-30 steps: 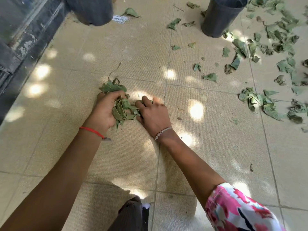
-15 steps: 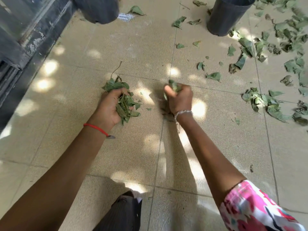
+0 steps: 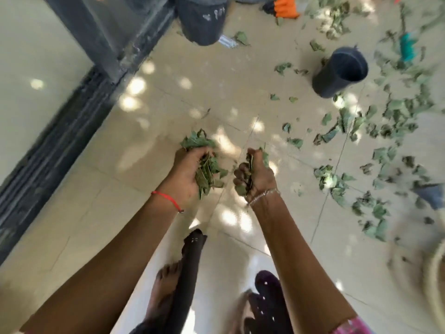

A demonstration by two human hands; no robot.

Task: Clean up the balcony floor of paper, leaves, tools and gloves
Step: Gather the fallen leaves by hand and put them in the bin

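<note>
My left hand [image 3: 186, 173] grips a thick bunch of green leaves [image 3: 207, 169], palm turned up, well above the tiled floor. My right hand [image 3: 256, 177] is curled round a smaller clump of leaves [image 3: 263, 155]. Both hands are lifted side by side in the middle of the view. Many more loose leaves [image 3: 385, 131] lie scattered across the floor on the right. An orange glove [image 3: 286, 7] lies at the top edge. A teal-handled tool [image 3: 407, 45] lies among the leaves at the upper right. A small paper scrap [image 3: 226, 42] sits by the far pot.
A small black pot [image 3: 339, 71] stands at the upper right, and a larger dark pot [image 3: 202, 22] near the dark door frame [image 3: 103, 51]. A woven basket rim [image 3: 433, 273] shows at the right edge. My bare foot [image 3: 166, 283] is on the floor below my hands.
Both hands have risen off the floor with their leaves, the palms turning up. The view has pulled back and higher, showing the glove, the tool and my feet.
</note>
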